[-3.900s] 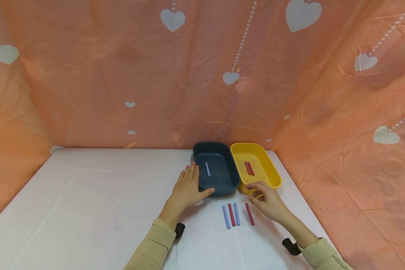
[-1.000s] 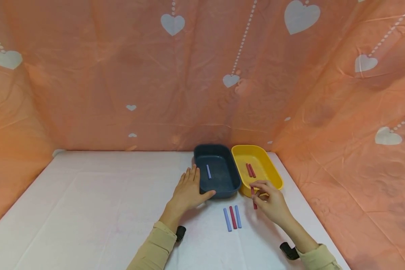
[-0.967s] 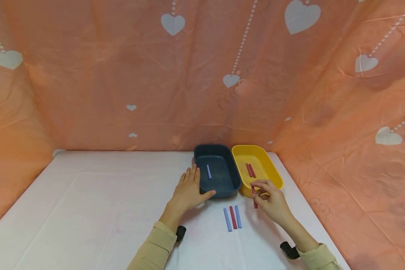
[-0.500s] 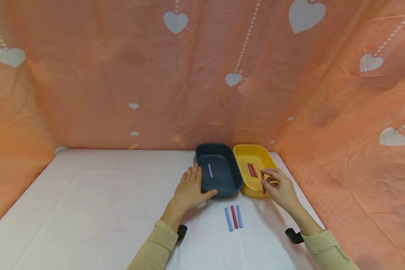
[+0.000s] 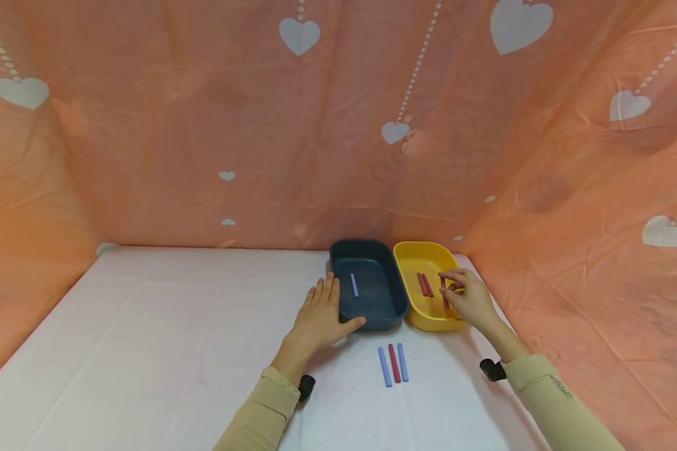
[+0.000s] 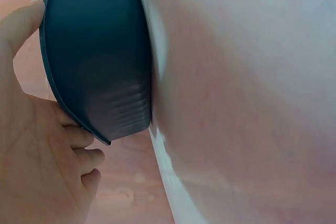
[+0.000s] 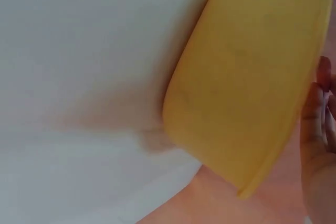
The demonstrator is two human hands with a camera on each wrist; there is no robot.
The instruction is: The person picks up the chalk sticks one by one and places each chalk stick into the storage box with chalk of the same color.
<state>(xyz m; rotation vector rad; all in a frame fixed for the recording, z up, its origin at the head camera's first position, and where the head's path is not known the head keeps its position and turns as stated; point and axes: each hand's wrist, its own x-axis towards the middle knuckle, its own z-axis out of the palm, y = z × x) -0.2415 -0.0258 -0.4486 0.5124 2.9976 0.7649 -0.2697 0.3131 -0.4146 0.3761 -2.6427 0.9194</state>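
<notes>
Your right hand (image 5: 469, 297) hangs over the yellow tray (image 5: 414, 313), fingers curled, pinching a red stick (image 5: 444, 294) that points down into the tray near its right wall. Two more red sticks (image 5: 425, 284) already lie inside, touching each other. To finish well, lower the stick until it is close to the tray floor before you let go, and lay it beside the pair so it does not bounce or roll against the wall.

Your left hand (image 5: 320, 317) rests flat against the near left corner of the blue tray (image 5: 395, 313), fingers straight, thumb along the front wall. Keep it there so the trays do not slide. One blue stick (image 5: 353, 285) lies in that tray.

On the table (image 5: 146, 351), three sticks lie side by side in front of the trays: blue (image 5: 384, 367), red (image 5: 393, 363), blue (image 5: 403, 362).

A few seconds ago, four sticks lay on the table and your right hand sat at the yellow tray's near edge; a second ago it held the red stick just off the table. Now that stick is over the tray. Your left hand has not moved.
</notes>
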